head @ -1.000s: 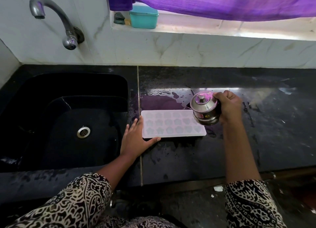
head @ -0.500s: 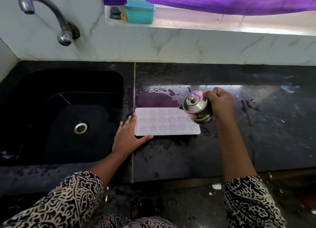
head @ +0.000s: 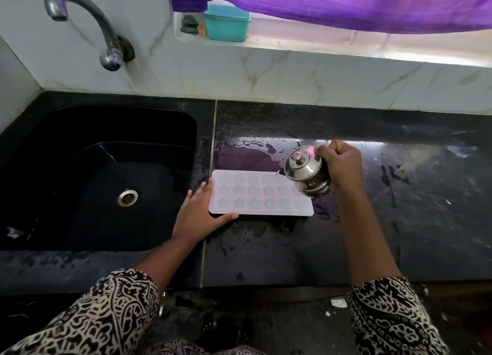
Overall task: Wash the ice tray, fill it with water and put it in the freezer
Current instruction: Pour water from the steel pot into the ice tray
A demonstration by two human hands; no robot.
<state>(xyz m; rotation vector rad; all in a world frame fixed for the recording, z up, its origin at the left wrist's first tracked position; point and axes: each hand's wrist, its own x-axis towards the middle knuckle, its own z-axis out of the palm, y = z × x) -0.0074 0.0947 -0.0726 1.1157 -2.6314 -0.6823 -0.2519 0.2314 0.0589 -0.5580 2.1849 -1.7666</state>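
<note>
A pale ice tray (head: 261, 194) with star and flower shaped cells lies flat on the wet black counter (head: 399, 221), just right of the sink. My left hand (head: 198, 216) lies flat with straight fingers against the tray's left end, thumb along its front edge. My right hand (head: 339, 162) grips a small lidded steel pot (head: 306, 172) and holds it tilted over the tray's far right corner, spout toward the cells.
The black sink (head: 106, 173) with its drain is at the left, under a steel tap (head: 87, 21) on the wall. A teal box (head: 227, 22) stands on the window ledge below a purple curtain (head: 346, 2). Water pools on the counter behind the tray.
The steel pot stays tilted over the tray's right end and has moved toward the far corner. My left hand keeps its place at the tray's left end. The camera view has shifted a little.
</note>
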